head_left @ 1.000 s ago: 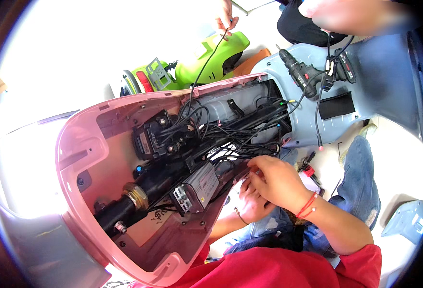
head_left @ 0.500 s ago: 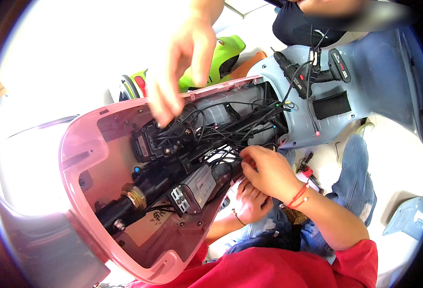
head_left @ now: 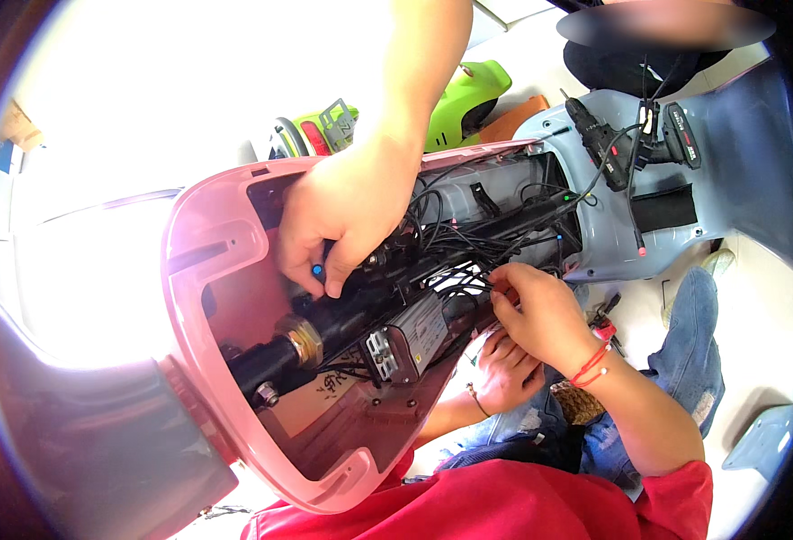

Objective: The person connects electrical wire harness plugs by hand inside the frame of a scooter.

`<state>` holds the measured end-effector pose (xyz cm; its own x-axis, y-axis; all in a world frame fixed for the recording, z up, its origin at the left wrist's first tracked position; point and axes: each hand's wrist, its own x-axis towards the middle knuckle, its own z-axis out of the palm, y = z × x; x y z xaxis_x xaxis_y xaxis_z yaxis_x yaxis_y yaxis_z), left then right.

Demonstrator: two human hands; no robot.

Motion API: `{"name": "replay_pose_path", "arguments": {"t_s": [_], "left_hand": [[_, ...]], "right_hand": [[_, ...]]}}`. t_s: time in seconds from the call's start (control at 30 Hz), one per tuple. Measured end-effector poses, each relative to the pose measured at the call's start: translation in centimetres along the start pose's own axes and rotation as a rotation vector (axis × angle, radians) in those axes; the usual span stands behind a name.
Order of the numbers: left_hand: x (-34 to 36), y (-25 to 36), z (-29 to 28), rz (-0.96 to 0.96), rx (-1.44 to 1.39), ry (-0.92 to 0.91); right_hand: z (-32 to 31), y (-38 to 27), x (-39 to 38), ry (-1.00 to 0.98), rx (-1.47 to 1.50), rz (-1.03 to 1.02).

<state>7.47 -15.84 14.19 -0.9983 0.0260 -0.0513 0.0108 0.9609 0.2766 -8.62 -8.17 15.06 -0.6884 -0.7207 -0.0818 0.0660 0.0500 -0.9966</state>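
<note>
Thin black cables run through a pink scooter body shell. My right hand is at the near side of the shell, thumb and fingers pinched on some of these cables. Below it, my left hand is beside the shell's near edge with its fingers curled; what they hold, if anything, is hidden. A silver box with white connectors lies in the shell, left of my hands. From the far side another person's hand reaches in, its fingers around a dark plug with a blue end.
A black cordless drill lies on the grey-blue body panel at the right, with a loose cable beside it. Bright green bodywork stands behind the shell. A black tube with a brass-coloured nut crosses the shell. Another person sits at the far right.
The other person's hand has come down into the shell and closed on the blue-ended plug. My hands keep their places by the cables, while the whole view has shifted slightly.
</note>
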Motion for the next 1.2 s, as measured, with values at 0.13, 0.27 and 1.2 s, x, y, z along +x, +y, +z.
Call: {"name": "replay_pose_path", "arguments": {"t_s": [0.13, 0.27, 1.2], "left_hand": [[-1.2, -0.1, 0.4, -0.166, -0.077, -0.139], [-0.6, 0.1, -0.7, -0.157, -0.051, -0.146], [1.4, 0.2, -3.8, 0.102, 0.030, -0.272]], "right_hand": [[-0.1, -2.2, 0.1, 0.054, 0.092, -0.124], [-1.6, -9.0, 0.3, 0.104, 0.210, -0.657], [1.3, -9.8, 0.7, 0.080, -0.035, -0.558]]}}
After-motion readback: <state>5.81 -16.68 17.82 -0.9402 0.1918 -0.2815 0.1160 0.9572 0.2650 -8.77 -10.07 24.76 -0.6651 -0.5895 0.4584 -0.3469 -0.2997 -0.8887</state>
